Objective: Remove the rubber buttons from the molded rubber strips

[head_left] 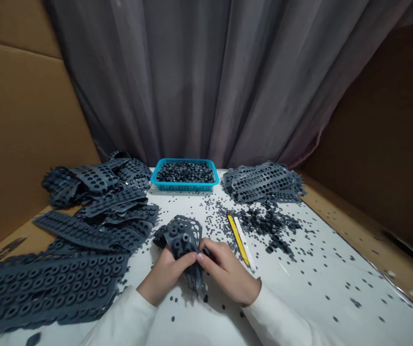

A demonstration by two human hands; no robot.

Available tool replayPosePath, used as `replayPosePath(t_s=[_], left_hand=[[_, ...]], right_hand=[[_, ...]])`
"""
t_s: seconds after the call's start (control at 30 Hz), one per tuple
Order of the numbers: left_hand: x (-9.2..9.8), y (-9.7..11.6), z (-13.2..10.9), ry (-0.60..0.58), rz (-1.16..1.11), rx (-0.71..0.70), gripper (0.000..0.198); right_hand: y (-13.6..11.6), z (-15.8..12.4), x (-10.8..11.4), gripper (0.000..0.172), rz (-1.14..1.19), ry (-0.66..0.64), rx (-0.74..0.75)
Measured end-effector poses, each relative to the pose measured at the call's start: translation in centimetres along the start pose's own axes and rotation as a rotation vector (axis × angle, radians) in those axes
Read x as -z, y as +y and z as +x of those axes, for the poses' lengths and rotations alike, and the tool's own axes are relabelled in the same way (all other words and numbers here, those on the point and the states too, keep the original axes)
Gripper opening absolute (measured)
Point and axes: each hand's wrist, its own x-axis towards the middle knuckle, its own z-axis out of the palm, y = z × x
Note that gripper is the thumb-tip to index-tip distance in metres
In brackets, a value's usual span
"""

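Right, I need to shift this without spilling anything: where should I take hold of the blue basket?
Probably by the flared rim of the blue plastic basket, one hand at each short end, coming from above. The rim juts out for fingers to hook under, and the basket is full of small dark rubber pieces, so a level two-handed hold looks safest.

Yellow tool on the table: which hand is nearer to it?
Right hand, just below the yellow tool, close to its lower end. The left hand is farther, across the punched rubber sheet.
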Motion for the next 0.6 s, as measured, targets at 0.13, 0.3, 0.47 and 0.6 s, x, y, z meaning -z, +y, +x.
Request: replayPosePath(t_s=[0.13,0.3,0.47,0.6], left_hand=[[0.0,-0.3,0.1,-0.084,-0.067,0.061,0.035],[-0.1,-0.2,0.0,-0.163,-0.186,0.17,0.037],[-0.4,-0.4,0.1,-0.083,-0.394,0.219,0.038],[-0.5,-0.6,0.3,-0.06,-0.457,0.217,0.038]], right_hand=[[0.3,0.2,0.3,0.033,0.075,-0.07,-0.054],[0.5,0.4,-0.1,0.039,0.46,-0.127,-0.135],[0.9,0.7,-1.3,0.039,0.924,-0.039,-0.223],[1.6,0.8,-2.0,0.036,1.111,0.033,-0.26]])
